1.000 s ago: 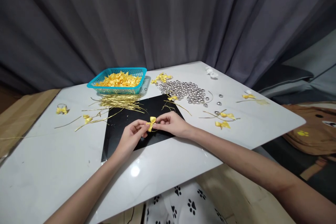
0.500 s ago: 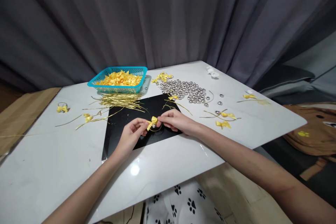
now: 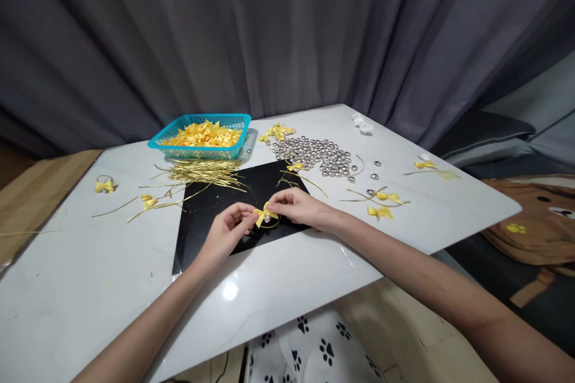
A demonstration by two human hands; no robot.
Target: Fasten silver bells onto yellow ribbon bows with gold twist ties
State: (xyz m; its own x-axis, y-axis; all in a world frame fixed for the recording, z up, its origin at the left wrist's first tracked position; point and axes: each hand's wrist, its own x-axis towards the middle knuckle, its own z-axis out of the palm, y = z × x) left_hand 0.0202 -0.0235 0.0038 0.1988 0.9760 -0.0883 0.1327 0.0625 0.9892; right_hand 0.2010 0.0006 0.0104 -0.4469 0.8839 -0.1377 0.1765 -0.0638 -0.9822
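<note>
My left hand (image 3: 227,228) and my right hand (image 3: 297,207) meet over a black mat (image 3: 211,206) on the white table (image 3: 112,275). Both pinch a small yellow ribbon bow (image 3: 265,214) that carries a silver bead at its middle and a thin gold wire looping below it. The left fingers grip the bow's left wing. The right fingertips close on its right side, by the bead.
A teal basket (image 3: 197,142) of yellow bows stands at the back left, a bundle of gold wires (image 3: 204,172) in front of it. A heap of silver beads (image 3: 314,154) lies right of the basket. Loose bows (image 3: 381,211) and wires are scattered around. Grey curtain behind.
The bow has turned in my fingers, and its silver bead now faces up. Both hands stay over the mat, shifted slightly to the right.
</note>
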